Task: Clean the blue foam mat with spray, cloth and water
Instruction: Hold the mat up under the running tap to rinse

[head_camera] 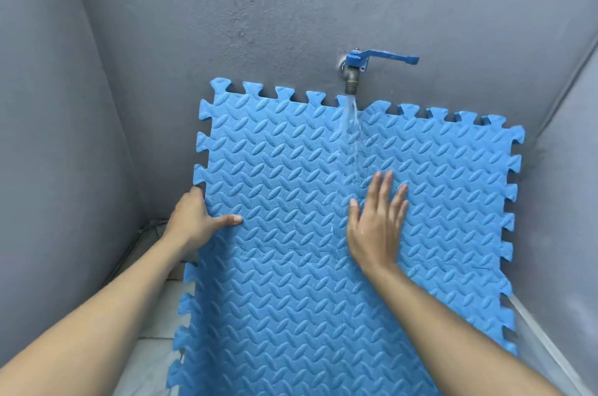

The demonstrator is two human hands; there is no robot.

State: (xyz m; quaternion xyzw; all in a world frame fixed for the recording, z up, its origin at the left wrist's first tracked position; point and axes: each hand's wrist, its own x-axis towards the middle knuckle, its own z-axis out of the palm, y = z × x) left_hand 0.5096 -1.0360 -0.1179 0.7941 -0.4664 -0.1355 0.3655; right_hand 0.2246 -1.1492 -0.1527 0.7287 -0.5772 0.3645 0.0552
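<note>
The blue foam mat (291,169) with jigsaw edges and a leaf-pattern surface leans upright against the grey wall, under a wall tap (351,78) with a blue lever. Water (351,124) runs from the tap onto the mat's upper middle. My left hand (197,217) grips the mat's left edge, thumb on the front face. My right hand (377,221) lies flat on the mat with fingers spread, just below where the stream lands. No spray bottle or cloth is in view.
Grey walls (97,104) close in on the left, back and right, forming a narrow corner. A pale tiled floor (152,324) shows at the lower left beside the mat. A pale strip (543,347) runs along the lower right.
</note>
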